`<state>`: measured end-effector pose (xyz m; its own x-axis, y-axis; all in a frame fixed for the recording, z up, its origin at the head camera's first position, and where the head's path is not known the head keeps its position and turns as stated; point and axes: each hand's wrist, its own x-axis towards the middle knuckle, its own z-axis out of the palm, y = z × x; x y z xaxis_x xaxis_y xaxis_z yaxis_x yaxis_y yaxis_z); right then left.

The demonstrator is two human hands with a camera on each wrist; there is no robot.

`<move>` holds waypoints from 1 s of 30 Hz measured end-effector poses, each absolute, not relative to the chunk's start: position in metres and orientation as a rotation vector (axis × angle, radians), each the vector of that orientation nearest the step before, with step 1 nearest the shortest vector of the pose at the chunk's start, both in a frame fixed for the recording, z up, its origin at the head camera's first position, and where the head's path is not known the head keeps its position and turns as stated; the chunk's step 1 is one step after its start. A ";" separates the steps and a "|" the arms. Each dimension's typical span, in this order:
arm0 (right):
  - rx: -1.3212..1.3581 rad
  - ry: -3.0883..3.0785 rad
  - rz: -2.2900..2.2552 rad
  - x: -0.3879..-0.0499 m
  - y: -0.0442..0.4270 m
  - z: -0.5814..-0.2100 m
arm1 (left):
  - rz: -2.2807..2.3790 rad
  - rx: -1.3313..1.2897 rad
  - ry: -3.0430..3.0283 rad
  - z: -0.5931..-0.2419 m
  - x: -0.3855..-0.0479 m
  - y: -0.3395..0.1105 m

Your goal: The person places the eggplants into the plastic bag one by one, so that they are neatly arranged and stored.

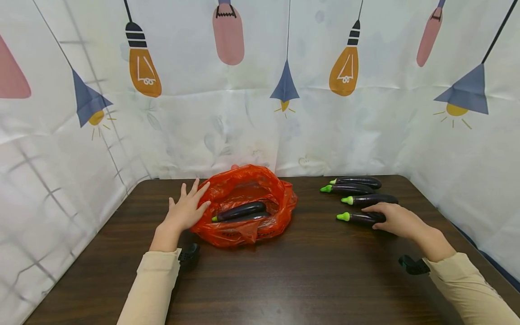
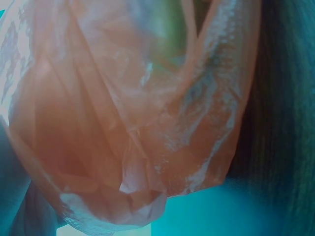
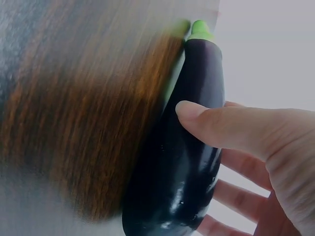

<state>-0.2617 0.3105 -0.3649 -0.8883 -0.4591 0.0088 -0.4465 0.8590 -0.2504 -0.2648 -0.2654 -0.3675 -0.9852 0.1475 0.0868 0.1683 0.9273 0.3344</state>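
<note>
An open red plastic bag (image 1: pixel 243 234) stands left of the middle, with eggplants (image 1: pixel 243 210) inside. My left hand (image 1: pixel 183 214) rests against the bag's left rim, its fingers spread. In the left wrist view the translucent bag (image 2: pixel 133 123) fills most of the picture. At the right, my right hand (image 1: pixel 400 220) holds the nearest eggplant (image 1: pixel 359 217) by its thick end. The right wrist view shows that hand (image 3: pixel 256 142) with its thumb across the dark eggplant (image 3: pixel 182 162) and its fingers along the far side; the green stem points up.
Behind the held eggplant lie three more eggplants (image 1: pixel 370 200) on the dark wooden table (image 1: pixel 284 280), stems to the left. A white curtain (image 1: pixel 252 113) printed with lamps and bulbs hangs along the table's back and sides.
</note>
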 end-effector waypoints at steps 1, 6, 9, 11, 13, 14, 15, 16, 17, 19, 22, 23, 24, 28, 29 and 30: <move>-0.726 2.979 -0.380 -0.262 0.311 -0.365 | -0.533 -0.248 -3.025 -0.367 -0.265 -0.265; -0.717 2.969 -0.367 -0.263 0.311 -0.365 | -0.526 -0.246 -3.026 -0.368 -0.265 -0.265; -0.714 2.953 -0.363 -0.264 0.311 -0.365 | -0.528 -0.247 -3.023 -0.368 -0.266 -0.265; -0.717 2.942 -0.354 -0.265 0.310 -0.364 | -0.530 -0.249 -3.022 -0.368 -0.265 -0.265; -0.721 2.935 -0.341 -0.265 0.310 -0.364 | -0.531 -0.247 -3.025 -0.368 -0.265 -0.265; -0.725 2.933 -0.330 -0.265 0.310 -0.364 | -0.530 -0.246 -3.027 -0.368 -0.265 -0.265; -0.732 2.932 -0.322 -0.266 0.310 -0.364 | -0.529 -0.247 -3.027 -0.368 -0.264 -0.265; -0.735 2.934 -0.315 -0.266 0.310 -0.364 | -0.529 -0.248 -3.028 -0.367 -0.264 -0.265; -0.730 2.931 -0.321 -0.266 0.310 -0.364 | -0.527 -0.248 -3.029 -0.367 -0.264 -0.265; -0.725 2.929 -0.328 -0.266 0.308 -0.362 | -0.528 -0.248 -3.027 -0.367 -0.265 -0.265; -0.728 2.933 -0.334 -0.267 0.306 -0.358 | -0.530 -0.246 -3.022 -0.367 -0.265 -0.264; -0.731 2.936 -0.331 -0.267 0.305 -0.357 | -0.529 -0.247 -3.020 -0.366 -0.265 -0.264; -0.740 2.940 -0.323 -0.267 0.305 -0.356 | -0.528 -0.247 -3.020 -0.366 -0.264 -0.264; -0.765 2.955 -0.295 -0.269 0.303 -0.349 | -0.504 -0.241 -3.024 -0.366 -0.264 -0.265; -0.765 2.957 -0.294 -0.269 0.303 -0.347 | -0.497 -0.242 -3.023 -0.366 -0.264 -0.265; -0.767 2.958 -0.293 -0.270 0.302 -0.345 | -0.488 -0.240 -3.022 -0.366 -0.264 -0.265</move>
